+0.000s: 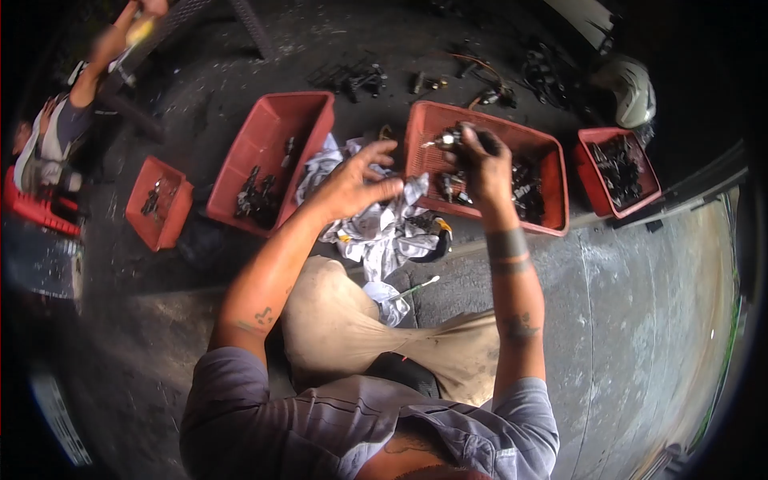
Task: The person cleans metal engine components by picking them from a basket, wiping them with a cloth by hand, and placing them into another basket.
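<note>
My right hand [486, 168] is raised over the larger red basket [488, 122] on the right. Its fingers are closed on a small metal part [450, 138], dark with a shiny light end pointing left. My left hand [360, 182] holds nothing, its fingers apart, above a heap of white, grey-marked rags [376, 228] between the two large baskets. Dark metal parts [526, 192] lie in the basket under my right hand, partly hidden by the hand and forearm.
Left stand another large red basket [272, 128] and a smaller one [164, 200], both with metal parts. A small red bin [620, 172] of parts is far right, near a pale helmet [628, 92]. Loose parts [352, 80] lie behind. Another person's arm [100, 60] shows upper left.
</note>
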### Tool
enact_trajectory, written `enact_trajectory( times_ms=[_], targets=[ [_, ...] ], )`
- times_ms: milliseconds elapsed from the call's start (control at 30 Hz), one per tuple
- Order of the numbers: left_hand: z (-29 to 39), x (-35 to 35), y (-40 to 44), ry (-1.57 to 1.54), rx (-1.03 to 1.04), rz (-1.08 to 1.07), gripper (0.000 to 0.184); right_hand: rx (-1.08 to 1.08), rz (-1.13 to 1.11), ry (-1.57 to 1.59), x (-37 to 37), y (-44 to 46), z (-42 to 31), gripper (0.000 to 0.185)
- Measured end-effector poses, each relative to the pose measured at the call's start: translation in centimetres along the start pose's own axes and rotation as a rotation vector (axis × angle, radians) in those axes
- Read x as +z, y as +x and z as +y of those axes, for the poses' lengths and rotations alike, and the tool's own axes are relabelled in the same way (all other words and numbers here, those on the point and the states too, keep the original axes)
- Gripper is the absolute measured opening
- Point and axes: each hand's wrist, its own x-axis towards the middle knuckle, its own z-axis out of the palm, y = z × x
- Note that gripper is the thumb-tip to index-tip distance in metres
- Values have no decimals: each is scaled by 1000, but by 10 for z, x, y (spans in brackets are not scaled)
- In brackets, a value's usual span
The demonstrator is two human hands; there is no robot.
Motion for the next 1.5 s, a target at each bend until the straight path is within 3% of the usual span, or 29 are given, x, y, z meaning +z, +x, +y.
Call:
enact_trajectory(
  times_ms=[67, 133, 200, 233, 333, 400, 467, 533, 567, 600, 633, 733, 800, 833, 867, 900, 933, 967, 1000, 1067, 1100, 1233, 1333, 1400, 1500],
  targets=[
    [-6, 3, -2, 731, 162, -30, 82, -6, -12, 27, 13, -4, 1, 27],
    [-10, 9, -4, 959, -129, -79, 87, -1, -56, 112, 16, -8, 7, 25],
    [-50, 12, -4, 1142, -200, -139, 67, 26, -72, 194, 18, -17, 3, 27],
    [-63, 5, -3, 1141, -205, -140, 67, 64, -101, 274, 21, -24, 1, 30],
    [-58, -14, 2, 582, -139, 204, 27, 4, -81, 264, 34, -42, -7, 38],
    [-37, -26, 1, -152, 129, 350, 25, -35, -45, 121, 35, -49, -7, 44],
    [-16, -23, -2, -664, 347, 358, 27, -23, 49, 59, 38, -52, -4, 39],
    [-13, -8, -2, -346, 441, 381, 33, -253, 41, -294, 30, -46, 20, 32],
    [3, 5, -3, -442, 496, 289, 37, -393, -3, -359, 31, -46, 26, 30],
    [-19, 20, 7, -356, 491, 345, 38, -532, -31, -421, 33, -47, 33, 28],
    [5, 28, -2, -183, 402, 399, 40, -533, -43, -429, 36, -49, 41, 31],
    [-3, 28, 2, -174, 395, 367, 27, -466, -31, -387, 41, -52, 45, 41],
    [-2, 31, 5, -303, 471, 405, 17, -638, -69, -546, 37, -59, 50, 43],
    [-4, 28, 5, -319, 400, 373, 15, -557, -87, -580, 32, -59, 50, 42],
    [-7, 27, 6, -336, 331, 339, 13, -585, -79, -489, 32, -56, 59, 35],
    [-9, 27, 10, -559, 273, 372, 11, -655, -99, -569, 35, -56, 56, 31],
    [-12, 24, 10, -494, 217, 425, 10, -726, -115, -653, 37, -58, 52, 27],
    [-16, 22, 9, -617, 160, 415, 10, -710, -61, -689, 37, -61, 51, 20],
    [-8, 17, 7, -734, 106, 402, 12, -474, -44, -586, 33, -60, 50, 19],
    [-22, 15, 2, -843, 150, 303, 15, -558, 45, -454, 37, -55, 37, 18],
    [-2, 23, -2, -960, 185, 351, 20, -568, 35, -436, 35, -56, 33, 18],
    [15, 23, -10, -718, 411, 235, 39, -416, 140, -273, 42, -68, 10, 20],
    [6, 27, -7, -83, 604, 341, 28, -324, 88, -118, 50, -74, 5, 22],
    [-2, 32, -12, -419, 514, 405, 22, -326, 51, -116, 54, -80, 6, 25],
    [16, 36, -14, -307, 705, 544, 22, -367, 43, -52, 59, -83, 7, 24]
  ],
)
